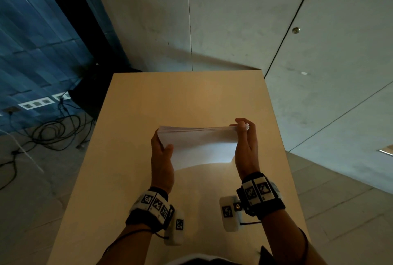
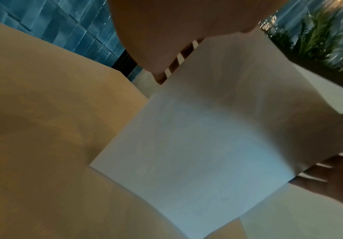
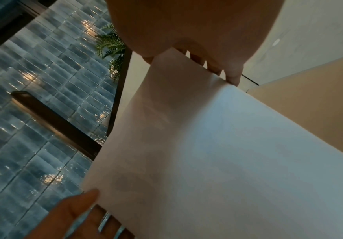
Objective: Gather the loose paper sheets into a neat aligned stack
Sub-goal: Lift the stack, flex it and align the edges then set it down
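Observation:
A stack of white paper sheets (image 1: 200, 145) stands on its long edge over the wooden table (image 1: 148, 105), leaning toward me. My left hand (image 1: 162, 150) grips the stack's left side, thumb on the near face and fingers behind. My right hand (image 1: 244, 135) holds the right side near the top corner, where sheet ends stick out past the fingers. In the left wrist view the paper stack (image 2: 207, 153) fills the middle below my left hand (image 2: 166, 40). The right wrist view shows the paper stack (image 3: 217, 153) under my right hand (image 3: 197, 40), with the left hand's fingers (image 3: 80, 210) at the far edge.
The table's far edge (image 1: 187, 72) and right edge (image 1: 282, 148) border a grey tiled floor. Black cables (image 1: 49, 133) lie on the floor at the left beside a blue tiled wall. A green plant (image 3: 111, 48) shows in the wrist views.

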